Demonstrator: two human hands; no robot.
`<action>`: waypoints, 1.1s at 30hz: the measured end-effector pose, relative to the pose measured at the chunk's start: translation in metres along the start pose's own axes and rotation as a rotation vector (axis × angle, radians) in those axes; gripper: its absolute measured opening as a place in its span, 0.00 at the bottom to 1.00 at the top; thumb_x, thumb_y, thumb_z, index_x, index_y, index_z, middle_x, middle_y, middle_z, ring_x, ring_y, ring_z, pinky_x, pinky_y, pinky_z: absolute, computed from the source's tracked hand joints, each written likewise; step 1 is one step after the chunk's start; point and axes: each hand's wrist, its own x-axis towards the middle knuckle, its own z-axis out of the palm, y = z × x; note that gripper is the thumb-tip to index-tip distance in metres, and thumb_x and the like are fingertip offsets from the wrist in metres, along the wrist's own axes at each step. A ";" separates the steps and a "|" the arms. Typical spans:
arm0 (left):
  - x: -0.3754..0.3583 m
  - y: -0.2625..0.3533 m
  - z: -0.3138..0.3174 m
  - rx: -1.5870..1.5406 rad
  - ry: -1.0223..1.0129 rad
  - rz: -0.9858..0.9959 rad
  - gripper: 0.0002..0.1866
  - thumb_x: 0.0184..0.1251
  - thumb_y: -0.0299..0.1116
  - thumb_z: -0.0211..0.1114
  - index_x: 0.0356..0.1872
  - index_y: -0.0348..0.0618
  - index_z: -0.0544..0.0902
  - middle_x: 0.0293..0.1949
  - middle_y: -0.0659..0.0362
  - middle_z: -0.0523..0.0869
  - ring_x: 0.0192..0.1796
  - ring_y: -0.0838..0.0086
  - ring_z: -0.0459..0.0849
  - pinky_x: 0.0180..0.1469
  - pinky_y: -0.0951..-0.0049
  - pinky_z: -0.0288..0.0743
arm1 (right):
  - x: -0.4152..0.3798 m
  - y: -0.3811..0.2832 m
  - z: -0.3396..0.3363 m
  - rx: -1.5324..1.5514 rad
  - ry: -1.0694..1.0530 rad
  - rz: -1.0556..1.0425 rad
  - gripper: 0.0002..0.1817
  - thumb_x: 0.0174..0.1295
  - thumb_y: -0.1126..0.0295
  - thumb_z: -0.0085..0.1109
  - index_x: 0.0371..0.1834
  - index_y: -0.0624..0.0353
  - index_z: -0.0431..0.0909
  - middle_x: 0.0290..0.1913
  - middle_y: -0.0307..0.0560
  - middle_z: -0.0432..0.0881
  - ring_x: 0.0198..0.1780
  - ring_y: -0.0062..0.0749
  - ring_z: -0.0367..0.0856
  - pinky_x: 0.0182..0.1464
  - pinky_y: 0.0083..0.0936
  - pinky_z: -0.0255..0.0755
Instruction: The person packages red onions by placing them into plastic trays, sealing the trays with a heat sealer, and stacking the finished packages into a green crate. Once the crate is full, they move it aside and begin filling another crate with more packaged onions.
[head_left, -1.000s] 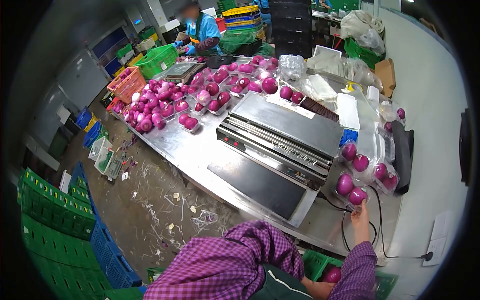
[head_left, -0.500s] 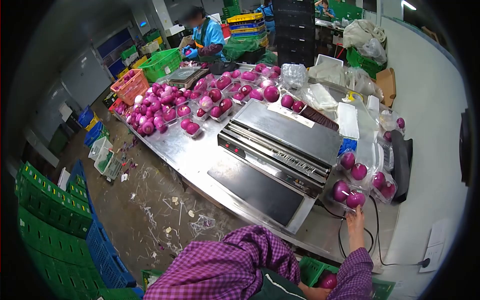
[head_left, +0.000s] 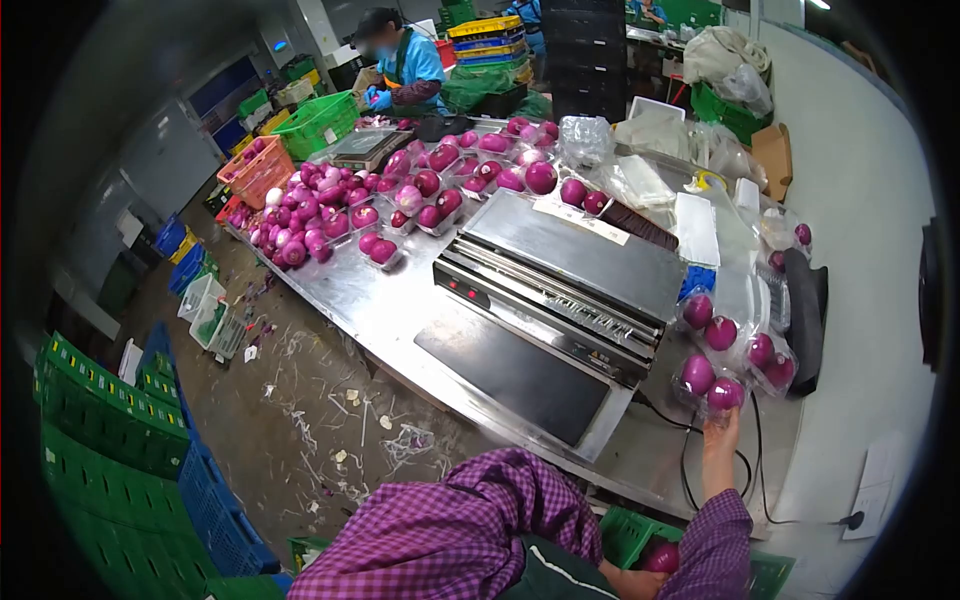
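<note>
My right hand [head_left: 720, 442] reaches over the right end of the metal table. Its fingers close on the near end of a clear-wrapped pack of red onions [head_left: 712, 384]; the fingertips are partly hidden under it. Two other wrapped onion packs lie just beyond, one holding a red onion [head_left: 720, 333] close to the held pack. Low in the view, my left hand [head_left: 628, 581] is against a red onion [head_left: 658, 556] at a green crate [head_left: 622, 538]. The right sleeve and the onion hide most of its fingers.
A wrapping machine [head_left: 560, 285] stands on the metal table [head_left: 350, 290], with a power cable running beside it. Loose and packed red onions [head_left: 310, 215] cover the far left. A co-worker [head_left: 410, 70] stands behind. Stacked green crates [head_left: 110, 450] line the left; scraps litter the floor.
My right hand and the onion pack in it have shifted slightly right, closer to the pack beside it. My left hand stays by the onion at the crate. The co-worker's head and arms have moved.
</note>
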 end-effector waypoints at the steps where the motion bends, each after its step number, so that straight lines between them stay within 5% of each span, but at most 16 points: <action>1: 0.000 0.001 0.001 -0.003 -0.003 0.003 0.23 0.66 0.37 0.44 0.62 0.42 0.65 0.64 0.49 0.66 0.67 0.61 0.62 0.69 0.63 0.51 | 0.002 -0.002 -0.002 0.009 -0.008 -0.018 0.24 0.61 0.48 0.55 0.49 0.57 0.71 0.40 0.40 0.74 0.41 0.23 0.72 0.41 0.20 0.70; 8: 0.000 0.002 0.008 -0.062 0.004 -0.008 0.24 0.66 0.37 0.45 0.62 0.41 0.66 0.64 0.49 0.66 0.66 0.60 0.62 0.69 0.63 0.52 | -0.007 -0.020 0.006 0.063 0.030 -0.127 0.23 0.62 0.49 0.53 0.51 0.56 0.71 0.44 0.39 0.74 0.43 0.22 0.72 0.41 0.18 0.68; 12: -0.005 -0.001 0.019 -0.359 0.093 -0.118 0.24 0.66 0.37 0.45 0.61 0.41 0.66 0.64 0.48 0.67 0.66 0.60 0.63 0.69 0.62 0.53 | 0.040 -0.029 -0.018 0.184 -0.311 -0.258 0.19 0.64 0.56 0.52 0.53 0.54 0.74 0.47 0.35 0.79 0.41 0.19 0.76 0.41 0.18 0.67; 15: -0.020 -0.008 0.016 0.162 0.201 0.274 0.25 0.52 0.36 0.56 0.55 0.41 0.73 0.59 0.46 0.72 0.61 0.52 0.69 0.64 0.56 0.61 | -0.059 -0.069 0.031 0.083 -0.211 -0.374 0.20 0.67 0.57 0.46 0.59 0.51 0.68 0.53 0.38 0.74 0.49 0.22 0.74 0.46 0.22 0.68; 16: -0.022 0.007 -0.006 0.122 0.011 0.162 0.23 0.52 0.34 0.56 0.52 0.42 0.76 0.54 0.46 0.75 0.58 0.51 0.71 0.61 0.55 0.63 | -0.084 -0.080 0.035 0.067 -0.204 -0.407 0.23 0.68 0.56 0.44 0.63 0.52 0.64 0.57 0.40 0.71 0.50 0.26 0.74 0.47 0.25 0.69; 18: -0.024 0.007 -0.013 0.382 -0.271 0.099 0.18 0.48 0.31 0.58 0.42 0.38 0.80 0.42 0.47 0.80 0.49 0.52 0.76 0.51 0.58 0.70 | -0.131 -0.102 0.026 0.079 -0.206 -0.491 0.20 0.67 0.54 0.44 0.55 0.54 0.69 0.53 0.41 0.73 0.47 0.26 0.74 0.47 0.31 0.70; 20: -0.022 0.006 -0.010 0.500 -0.028 0.339 0.24 0.36 0.34 0.68 0.42 0.39 0.82 0.50 0.49 0.77 0.57 0.53 0.71 0.60 0.58 0.64 | -0.183 -0.122 0.004 0.086 -0.180 -0.571 0.23 0.67 0.52 0.44 0.56 0.56 0.68 0.51 0.43 0.75 0.48 0.31 0.76 0.52 0.35 0.69; 21: -0.021 0.016 -0.014 0.474 -0.098 0.262 0.31 0.29 0.32 0.72 0.45 0.39 0.80 0.54 0.49 0.75 0.60 0.53 0.68 0.62 0.59 0.62 | -0.191 -0.122 -0.020 0.225 -0.220 -0.530 0.22 0.64 0.48 0.48 0.44 0.55 0.75 0.31 0.39 0.77 0.36 0.28 0.75 0.39 0.25 0.69; 25: -0.017 0.029 -0.012 0.527 -0.175 0.230 0.38 0.32 0.30 0.75 0.55 0.46 0.75 0.58 0.50 0.73 0.61 0.55 0.69 0.61 0.59 0.63 | -0.308 -0.124 -0.077 0.341 0.118 -0.578 0.21 0.66 0.49 0.46 0.48 0.55 0.74 0.37 0.40 0.79 0.36 0.29 0.76 0.36 0.26 0.70; 28: -0.017 0.027 -0.012 0.545 -0.404 0.075 0.34 0.39 0.28 0.73 0.55 0.46 0.74 0.56 0.49 0.74 0.58 0.55 0.73 0.59 0.59 0.65 | -0.412 -0.096 -0.102 0.207 0.213 -0.532 0.27 0.67 0.50 0.45 0.60 0.58 0.65 0.54 0.46 0.75 0.53 0.32 0.75 0.53 0.35 0.70; 31: -0.016 0.027 -0.007 0.608 -0.196 0.278 0.35 0.35 0.29 0.75 0.54 0.44 0.75 0.58 0.50 0.72 0.65 0.55 0.64 0.64 0.56 0.60 | -0.448 -0.031 -0.170 0.326 0.378 -0.491 0.30 0.66 0.48 0.45 0.62 0.60 0.63 0.59 0.50 0.71 0.58 0.39 0.72 0.61 0.45 0.66; 33: -0.016 0.028 -0.005 0.528 -0.217 0.217 0.36 0.36 0.30 0.76 0.55 0.47 0.75 0.59 0.50 0.72 0.65 0.55 0.63 0.64 0.56 0.59 | -0.477 -0.003 -0.168 0.541 0.562 -0.368 0.29 0.66 0.49 0.45 0.59 0.62 0.66 0.56 0.50 0.74 0.55 0.35 0.74 0.60 0.34 0.66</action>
